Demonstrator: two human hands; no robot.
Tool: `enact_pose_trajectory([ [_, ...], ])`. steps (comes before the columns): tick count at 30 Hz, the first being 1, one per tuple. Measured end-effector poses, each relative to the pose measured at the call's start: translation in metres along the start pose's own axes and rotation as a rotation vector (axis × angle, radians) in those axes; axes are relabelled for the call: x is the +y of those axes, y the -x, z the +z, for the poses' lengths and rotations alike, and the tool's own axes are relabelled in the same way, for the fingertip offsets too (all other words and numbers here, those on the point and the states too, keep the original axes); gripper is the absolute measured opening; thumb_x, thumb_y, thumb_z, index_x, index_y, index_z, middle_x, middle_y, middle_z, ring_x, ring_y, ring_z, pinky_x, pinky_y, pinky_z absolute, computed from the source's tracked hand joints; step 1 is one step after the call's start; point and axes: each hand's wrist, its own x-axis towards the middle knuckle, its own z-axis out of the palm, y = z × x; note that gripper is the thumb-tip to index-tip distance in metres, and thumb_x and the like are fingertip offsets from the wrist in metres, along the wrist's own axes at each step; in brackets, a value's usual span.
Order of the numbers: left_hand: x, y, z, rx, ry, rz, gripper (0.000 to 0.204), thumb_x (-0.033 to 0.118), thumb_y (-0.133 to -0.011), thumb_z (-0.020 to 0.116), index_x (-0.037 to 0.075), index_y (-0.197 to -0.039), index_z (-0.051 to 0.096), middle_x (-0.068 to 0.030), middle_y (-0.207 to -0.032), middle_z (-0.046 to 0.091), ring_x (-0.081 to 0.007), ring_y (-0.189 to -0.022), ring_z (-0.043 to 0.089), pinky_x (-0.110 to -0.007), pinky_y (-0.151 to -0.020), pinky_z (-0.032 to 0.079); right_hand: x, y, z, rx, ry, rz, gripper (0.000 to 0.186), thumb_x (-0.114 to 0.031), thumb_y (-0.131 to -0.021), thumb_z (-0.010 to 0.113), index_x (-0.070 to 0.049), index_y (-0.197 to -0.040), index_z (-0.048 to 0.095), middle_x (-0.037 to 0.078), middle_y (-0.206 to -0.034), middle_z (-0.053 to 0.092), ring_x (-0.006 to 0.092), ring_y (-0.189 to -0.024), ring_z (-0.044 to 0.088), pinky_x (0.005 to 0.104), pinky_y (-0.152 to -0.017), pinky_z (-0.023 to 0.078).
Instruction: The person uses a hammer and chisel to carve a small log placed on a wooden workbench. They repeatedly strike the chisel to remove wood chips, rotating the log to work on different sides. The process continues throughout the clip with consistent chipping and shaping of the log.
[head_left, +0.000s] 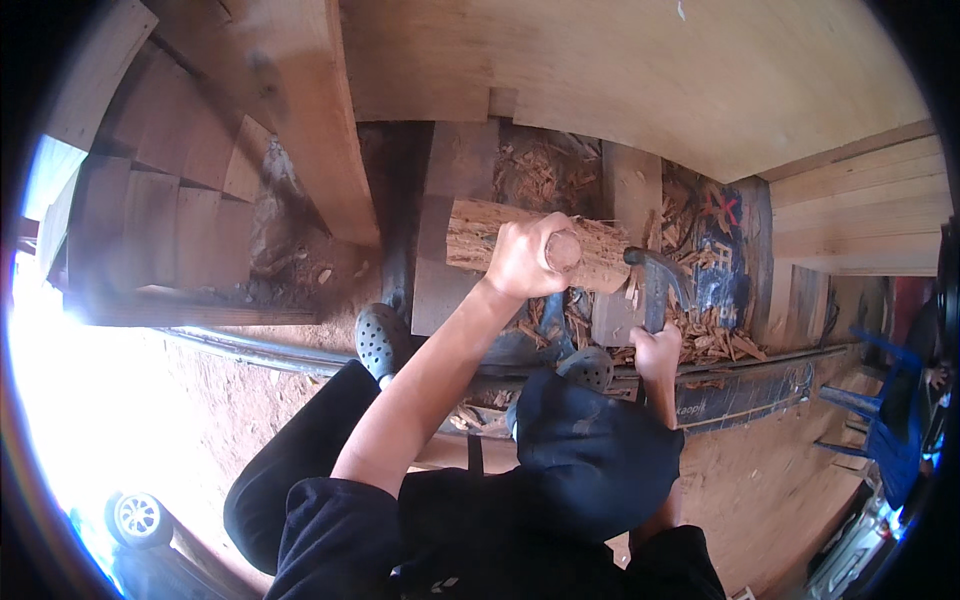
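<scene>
My left hand (518, 258) is closed around an upright round wooden piece (562, 250), its pale end facing up, over a rough, splintered log (474, 235). The log lies crosswise on flat boards (433, 305); whether the held piece touches it is hidden. Lower right of this, my right hand (657, 352) grips the handle of a dark claw hammer (657, 282), whose head is beside the log's right end. Wood chips (725, 340) lie under and around the log, over dark printed sheeting.
Large plywood sheets (650, 60) and stacked boards (200, 230) surround the work. My feet in perforated clogs (380, 340) are just below. A metal rail (250, 350) runs across the ground. Blue plastic furniture (885, 430) stands at the right; a vehicle wheel (138, 517) shows lower left.
</scene>
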Motion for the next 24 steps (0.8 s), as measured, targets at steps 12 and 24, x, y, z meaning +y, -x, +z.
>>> enact_pose_trajectory([
  [12,-0.006,-0.031,-0.050,-0.648,0.247,-0.252,0.030,0.009,-0.051,0.071,0.005,-0.080,0.064,-0.0102,-0.078,0.067,-0.0194,-0.072,0.065,-0.032,-0.068,0.050,-0.003,0.018,-0.012,0.025,-0.154,0.200,0.019,-0.003,-0.064,0.060,0.005,-0.081,0.062,0.005,-0.070,0.060,0.0123,-0.062,0.057,0.0276,-0.059,0.044],
  [24,0.003,-0.011,-0.044,-0.200,0.229,-0.176,0.024,0.002,-0.056,0.071,0.002,-0.079,0.063,-0.0089,-0.071,0.066,-0.0161,-0.069,0.065,-0.028,-0.064,0.051,0.000,0.035,-0.017,-0.016,0.017,0.159,0.021,-0.007,-0.066,0.062,0.006,-0.082,0.061,0.010,-0.067,0.060,0.0137,-0.062,0.055,0.0298,-0.060,0.045],
])
